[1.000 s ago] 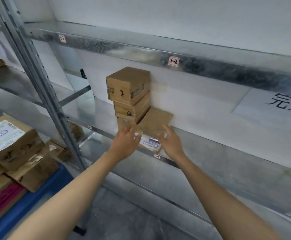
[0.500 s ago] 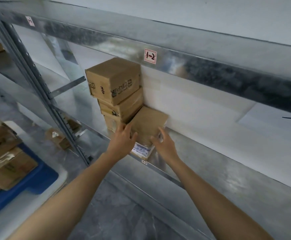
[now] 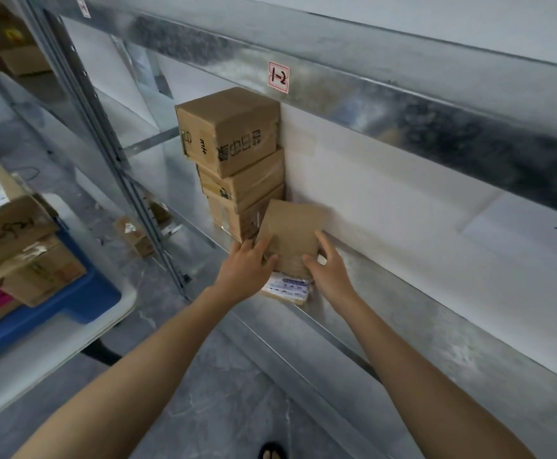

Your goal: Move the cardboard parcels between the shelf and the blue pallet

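Head view: flat parcel (image 3: 292, 235) held on the shelf (image 3: 419, 326).
Fingers of the left hand (image 3: 245, 271) and right hand (image 3: 330, 278) curl round its side edges, beside stacked boxes (image 3: 234, 150).

On the shelf (image 3: 403, 293), 3 stacked boxes (image 3: 237, 154) stand just left of the gripped parcel (image 3: 290, 233), seemingly touching it; the pallet (image 3: 82, 299) lies well left, lower.

Your left forearm (image 3: 158, 342) and right forearm (image 3: 403, 352) are bare along all the length in view, as are your left hand (image 3: 244, 270) and right hand (image 3: 328, 276). At the bottom edge, a dark sandal (image 3: 272, 452) shows its front only.
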